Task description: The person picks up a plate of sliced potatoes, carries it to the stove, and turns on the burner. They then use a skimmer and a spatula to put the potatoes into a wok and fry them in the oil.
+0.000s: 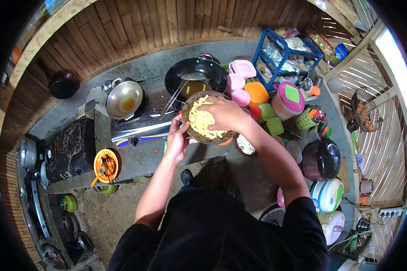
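A round brown speckled plate (199, 138) of pale yellow cut strips (200, 118) is held up over the counter edge. My left hand (177, 141) grips the plate's left rim, thumb on top. On the strips lies my right hand (225, 113), its fingers bent in among them and partly hidden. Just beyond the plate sits a black wok (172, 80) with oil. A wire strainer (195, 77) and the long handles of metal tongs (173, 98) rest across it. Below my right forearm is a bowl of white food (245, 144).
Left of the wok, a metal pan (124, 100) stands on the gas stove (122, 133). An orange bowl of dark red sauce (116, 158) is near the counter's front edge. Several plastic containers (257, 93) and a blue rack (280, 41) stand to the right.
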Tool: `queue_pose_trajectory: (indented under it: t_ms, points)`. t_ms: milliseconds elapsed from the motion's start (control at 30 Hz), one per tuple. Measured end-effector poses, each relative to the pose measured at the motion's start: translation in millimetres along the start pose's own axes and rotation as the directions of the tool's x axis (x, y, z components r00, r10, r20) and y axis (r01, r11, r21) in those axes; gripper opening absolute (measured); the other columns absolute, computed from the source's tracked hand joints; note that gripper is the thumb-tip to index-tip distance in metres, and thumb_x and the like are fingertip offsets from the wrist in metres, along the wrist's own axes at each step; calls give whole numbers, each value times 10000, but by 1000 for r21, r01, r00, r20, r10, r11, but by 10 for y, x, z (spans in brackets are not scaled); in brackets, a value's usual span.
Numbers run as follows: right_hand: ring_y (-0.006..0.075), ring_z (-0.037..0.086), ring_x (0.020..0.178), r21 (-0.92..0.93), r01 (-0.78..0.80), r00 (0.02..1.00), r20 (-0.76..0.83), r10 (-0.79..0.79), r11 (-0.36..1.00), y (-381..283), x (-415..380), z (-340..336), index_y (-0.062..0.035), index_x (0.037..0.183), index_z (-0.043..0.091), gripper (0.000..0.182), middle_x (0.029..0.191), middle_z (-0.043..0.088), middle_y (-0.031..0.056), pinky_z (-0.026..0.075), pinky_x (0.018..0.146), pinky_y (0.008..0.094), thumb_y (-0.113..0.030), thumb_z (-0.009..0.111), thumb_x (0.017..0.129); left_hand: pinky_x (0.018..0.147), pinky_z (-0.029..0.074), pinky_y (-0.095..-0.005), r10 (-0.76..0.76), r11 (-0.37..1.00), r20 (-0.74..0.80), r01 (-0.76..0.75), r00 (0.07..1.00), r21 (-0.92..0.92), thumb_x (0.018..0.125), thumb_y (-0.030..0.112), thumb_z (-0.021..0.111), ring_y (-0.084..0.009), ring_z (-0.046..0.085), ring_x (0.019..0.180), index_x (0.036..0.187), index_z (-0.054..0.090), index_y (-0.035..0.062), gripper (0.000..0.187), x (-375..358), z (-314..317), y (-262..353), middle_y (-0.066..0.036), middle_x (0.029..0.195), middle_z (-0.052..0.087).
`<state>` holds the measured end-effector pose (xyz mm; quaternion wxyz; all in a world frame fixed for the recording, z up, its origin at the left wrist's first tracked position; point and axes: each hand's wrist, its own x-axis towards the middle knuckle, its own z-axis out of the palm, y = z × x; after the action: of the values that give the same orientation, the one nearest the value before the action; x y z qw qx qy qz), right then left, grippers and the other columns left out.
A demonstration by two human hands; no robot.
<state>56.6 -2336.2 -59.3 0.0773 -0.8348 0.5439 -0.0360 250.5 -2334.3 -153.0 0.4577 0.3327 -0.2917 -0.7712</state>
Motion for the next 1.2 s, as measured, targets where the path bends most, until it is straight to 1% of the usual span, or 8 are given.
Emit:
queue_pose_trajectory:
  t_ms: [67,233,467,633,833,933,1100,1200]
  points:
    - [350,563,1130,-22,35,999,22,-34,999,9,313,3,-213,1248,598,633,1222,550,146,458,986,436,-257,805,651,655,610,-388,-1,1000,3,1,1000,-10,977,112,487,-208,651,946,1272,408,145,307,159,-117,151,-105,1144,593]
    - [337,573,1100,-74,127,991,-36,-130,989,36,980,49,-189,1165,648,537,1202,560,148,472,952,410,-211,791,648,660,607,-403,31,998,40,-28,999,-65,977,115,486,-229,645,965,1261,405,140,297,597,-406,451,-114,1145,585]
    - [354,612,997,62,166,984,-82,-161,984,155,1545,34,-61,973,699,324,988,643,156,487,896,428,-95,747,655,656,616,-404,22,999,-16,-23,1000,-49,967,103,491,-231,647,940,1272,397,116,320,970,-626,703,-129,1142,582]
    - [342,646,927,111,192,975,-137,-177,975,370,1765,80,-64,945,722,301,964,685,179,500,879,412,-95,752,647,641,622,-402,35,999,-34,-37,999,-34,969,103,486,-243,654,944,1285,379,92,335,1127,-637,729,-148,1144,579]
    - [323,690,843,283,97,991,-114,-67,954,632,1862,22,-43,972,734,347,915,699,201,545,836,365,-122,748,634,668,601,-383,52,998,-69,-53,996,-14,979,113,469,-240,655,927,1284,404,104,312,1239,-559,715,-136,1151,585]
    - [159,700,680,503,-34,998,-26,54,864,777,1921,45,-44,989,731,290,844,715,134,544,647,279,-136,753,715,693,594,-392,56,998,-71,-57,996,-3,981,113,466,-248,645,975,1294,393,95,322,1306,-565,701,-148,1168,584]
    - [129,673,682,711,-171,984,90,154,682,921,1973,-11,12,1021,710,261,891,703,105,529,645,223,-63,729,772,750,590,-435,72,997,-122,-76,990,-27,979,88,457,-266,629,1029,1300,391,95,327,1400,-577,693,-158,1197,572]
    - [138,669,723,792,-206,977,132,169,574,1090,2018,-10,43,1065,679,295,922,699,114,538,662,230,-46,722,787,654,615,-410,109,992,-176,-117,978,-39,976,94,471,-258,658,943,1301,383,107,337,1435,-648,732,-158,1149,586]
